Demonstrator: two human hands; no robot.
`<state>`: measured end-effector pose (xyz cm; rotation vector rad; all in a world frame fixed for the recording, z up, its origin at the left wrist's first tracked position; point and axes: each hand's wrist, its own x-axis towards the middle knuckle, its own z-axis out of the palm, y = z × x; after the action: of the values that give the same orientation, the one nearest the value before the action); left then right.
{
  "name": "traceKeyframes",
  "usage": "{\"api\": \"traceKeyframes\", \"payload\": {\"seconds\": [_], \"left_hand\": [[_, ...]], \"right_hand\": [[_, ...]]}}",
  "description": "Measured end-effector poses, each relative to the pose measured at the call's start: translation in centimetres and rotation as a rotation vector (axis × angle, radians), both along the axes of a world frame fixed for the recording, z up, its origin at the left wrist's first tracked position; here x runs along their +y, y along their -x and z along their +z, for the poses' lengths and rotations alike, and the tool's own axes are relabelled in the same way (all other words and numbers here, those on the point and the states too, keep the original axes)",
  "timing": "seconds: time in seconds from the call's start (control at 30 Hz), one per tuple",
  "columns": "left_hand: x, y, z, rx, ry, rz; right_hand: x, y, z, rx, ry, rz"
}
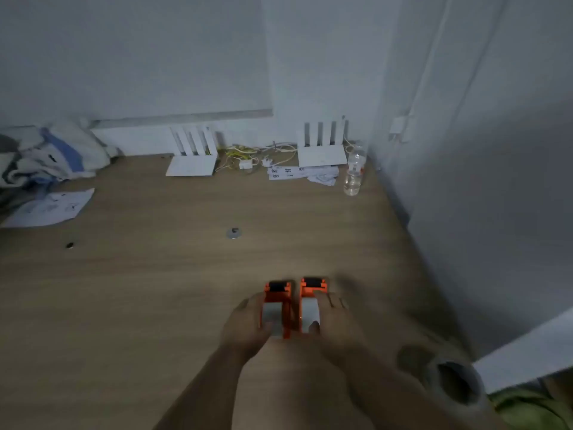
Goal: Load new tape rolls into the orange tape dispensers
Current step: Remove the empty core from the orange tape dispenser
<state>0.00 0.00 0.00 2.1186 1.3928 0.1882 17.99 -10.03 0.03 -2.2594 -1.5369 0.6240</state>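
Fingers: left hand (248,324) wrapped around the left dispenser (277,308), thumb on its tape roll (273,318); right hand (333,324) gripping the right dispenser (311,302) likewise, thumb on its roll (310,315). Blurred.
Table (155,290): wood grain, matte, set into a wall corner.
Cloth (46,153): crumpled, white and blue, far left.
Routers (193,159): two flat white boxes with upright antennas, at the back edge.
Paper sheet (51,207): flat, printed, left side.
Dispensers: orange plastic, black front ends, side by side near the front, each loaded with a pale roll.
Spare roll (455,386): wide ring, dark hollow centre, near right corner.
Bottle (353,173): clear plastic, upright, beside the right router.
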Motion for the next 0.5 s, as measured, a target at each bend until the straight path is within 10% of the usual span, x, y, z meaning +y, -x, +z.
{"api": "traceKeyframes", "payload": {"seconds": [0.5], "left_hand": [[2.9, -0.6, -4.4, -0.124, 0.156, 0.048]], "right_hand": [[3.0, 3.6, -2.0, -0.045, -0.036, -0.185]]}}
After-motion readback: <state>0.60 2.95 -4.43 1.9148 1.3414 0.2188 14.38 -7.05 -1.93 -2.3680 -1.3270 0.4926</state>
